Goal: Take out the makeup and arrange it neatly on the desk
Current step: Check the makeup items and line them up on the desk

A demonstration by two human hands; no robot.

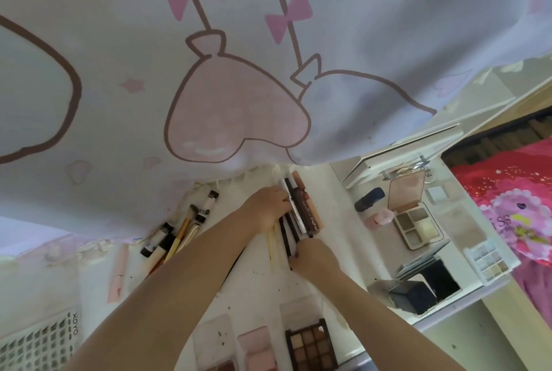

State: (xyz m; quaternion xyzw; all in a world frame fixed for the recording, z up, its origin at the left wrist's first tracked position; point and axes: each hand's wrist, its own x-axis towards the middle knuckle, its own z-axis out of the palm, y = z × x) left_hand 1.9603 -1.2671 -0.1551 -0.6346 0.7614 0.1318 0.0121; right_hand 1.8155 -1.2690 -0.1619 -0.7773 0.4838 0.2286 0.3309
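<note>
White desk (334, 191): most makeup laid out around the slim brown and black pencil bundle (298, 215).
Left hand (265, 206): curled against the bundle's side.
Right hand (313, 257): closed on its near ends.
Left of bundle: brushes and tubes (179, 230) unsorted.

Both hands (265, 206) (313, 257) press a row of pencils (301, 215) (dark and tan) on the desk (334, 221).

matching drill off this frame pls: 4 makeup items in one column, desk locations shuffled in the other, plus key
Items:
1. dark nine-pan eyeshadow palette
2. navy tube
3. pink stick
4. bundle of pencils and sticks

Places:
A. between the left hand and right hand
B. far left, beyond the brushes
C. near edge, bottom centre
D. right of centre, beside the open compact

Pairs: 1-C, 2-D, 3-B, 4-A
</note>
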